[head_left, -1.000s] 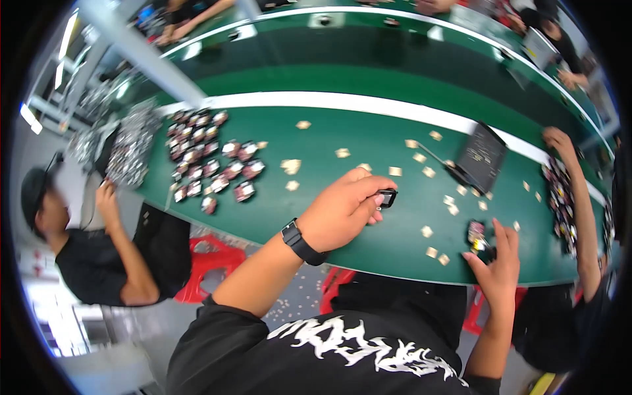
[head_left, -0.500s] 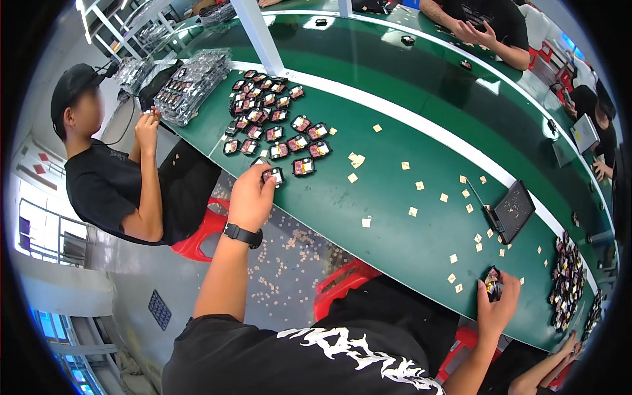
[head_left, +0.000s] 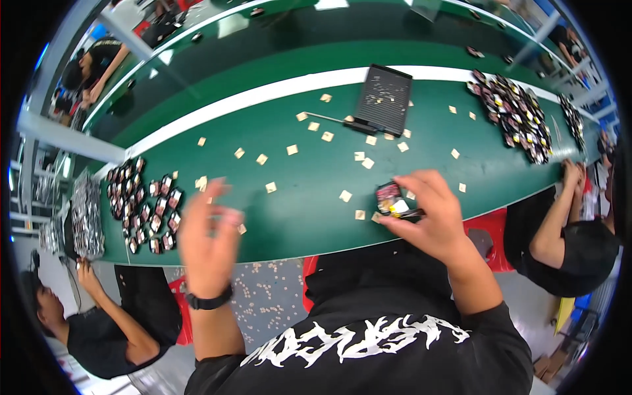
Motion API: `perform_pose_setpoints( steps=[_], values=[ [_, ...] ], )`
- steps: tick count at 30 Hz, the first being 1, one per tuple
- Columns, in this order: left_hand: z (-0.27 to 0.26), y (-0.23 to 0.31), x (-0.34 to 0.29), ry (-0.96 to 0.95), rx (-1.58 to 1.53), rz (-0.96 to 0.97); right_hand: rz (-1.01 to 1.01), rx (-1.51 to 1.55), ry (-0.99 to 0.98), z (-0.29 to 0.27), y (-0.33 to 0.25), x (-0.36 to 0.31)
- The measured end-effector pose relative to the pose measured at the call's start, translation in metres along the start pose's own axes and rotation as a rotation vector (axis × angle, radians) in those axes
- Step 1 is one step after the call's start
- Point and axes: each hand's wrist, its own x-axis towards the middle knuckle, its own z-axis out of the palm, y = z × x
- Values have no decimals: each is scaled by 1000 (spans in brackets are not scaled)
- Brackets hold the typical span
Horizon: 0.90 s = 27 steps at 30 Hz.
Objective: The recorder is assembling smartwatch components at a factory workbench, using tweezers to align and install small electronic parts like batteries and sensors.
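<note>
Blurrily, the left hand (head_left: 209, 240) shows; the right hand (head_left: 431, 214) partly hides a module (head_left: 390, 195).

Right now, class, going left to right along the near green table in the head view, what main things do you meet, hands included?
Plastic-wrapped stack → left module group → left hand → right hand at a small dark module → large module pile → narrow module row.

Black device (head_left: 391, 199), reddish face, yellow patch

The person wears a black short-sleeved T-shirt (head_left: 395, 368), with jagged white lettering (head_left: 359, 339) printed across its front. A black wristband (head_left: 209, 302) goes around the left wrist (head_left: 208, 288). The lower garment (head_left: 362, 280) is also black.
</note>
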Motion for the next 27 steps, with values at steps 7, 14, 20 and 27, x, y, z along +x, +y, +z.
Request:
perform_pose_setpoints(
  steps=[7, 14, 20, 27],
  values=[
    [113, 52, 59, -941, -773, -166, -8, 97, 35, 9, -13, 11],
    [138, 36, 79, -973, -903, -300, 424, 512, -30, -8, 0, 6],
    [145, 19, 80, -879, -1010, -295, 797, 552, 55, 11, 0, 5],
    [146, 18, 69, -736, -1058, -308, 729, 320, 35, 25, -1, 4]
  ],
)
